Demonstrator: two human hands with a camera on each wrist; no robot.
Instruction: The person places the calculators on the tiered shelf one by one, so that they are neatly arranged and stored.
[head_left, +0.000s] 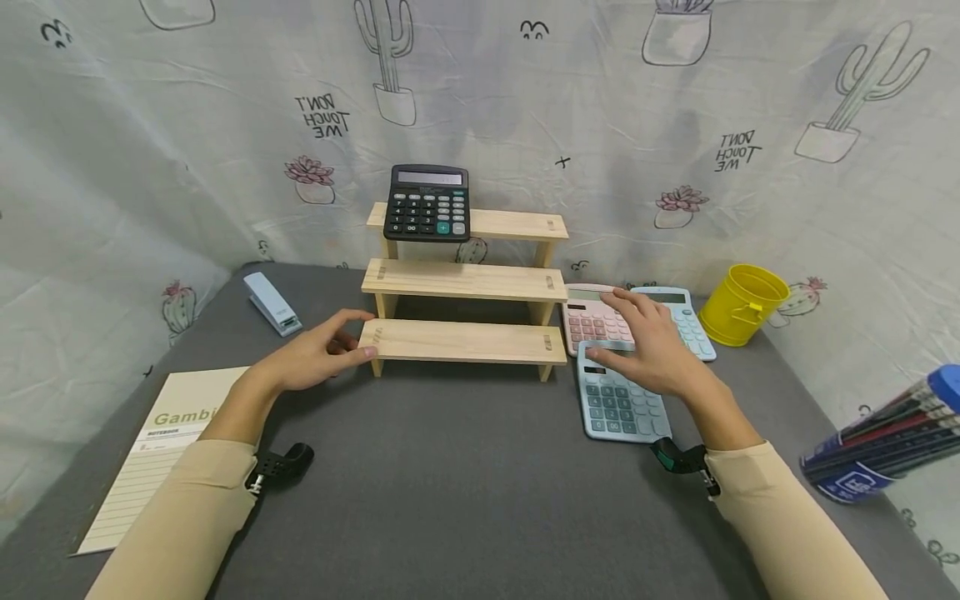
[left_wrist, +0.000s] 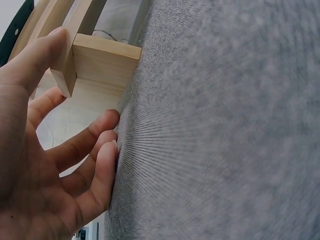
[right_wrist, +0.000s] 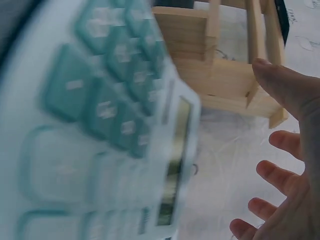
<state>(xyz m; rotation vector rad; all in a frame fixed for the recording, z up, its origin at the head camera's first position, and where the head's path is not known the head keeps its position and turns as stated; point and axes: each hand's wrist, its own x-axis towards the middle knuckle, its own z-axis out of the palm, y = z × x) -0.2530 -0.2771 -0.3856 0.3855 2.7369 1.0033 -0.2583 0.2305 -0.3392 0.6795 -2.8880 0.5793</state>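
Observation:
A three-step wooden stand [head_left: 465, 342] stands at the middle back, with a black calculator [head_left: 426, 208] leaning upright on its top step. My left hand [head_left: 311, 354] grips the left end of the lowest step between thumb and index finger. In the left wrist view, the thumb [left_wrist: 45, 50] lies against the board's edge and the other fingers are low by the grey cloth. My right hand [head_left: 656, 346] is spread over three calculators right of the stand: a pink one [head_left: 588, 321], a blue one behind [head_left: 693, 321] and a blue one in front [head_left: 622, 412]. It holds nothing.
At the far right are a yellow bucket [head_left: 738, 308] and a tub of pencils [head_left: 877, 446]. On the left lie a light blue stapler [head_left: 272, 304] and a notebook [head_left: 161, 450], partly under my left arm. A printed curtain [head_left: 525, 108] hangs behind the grey table [head_left: 465, 500].

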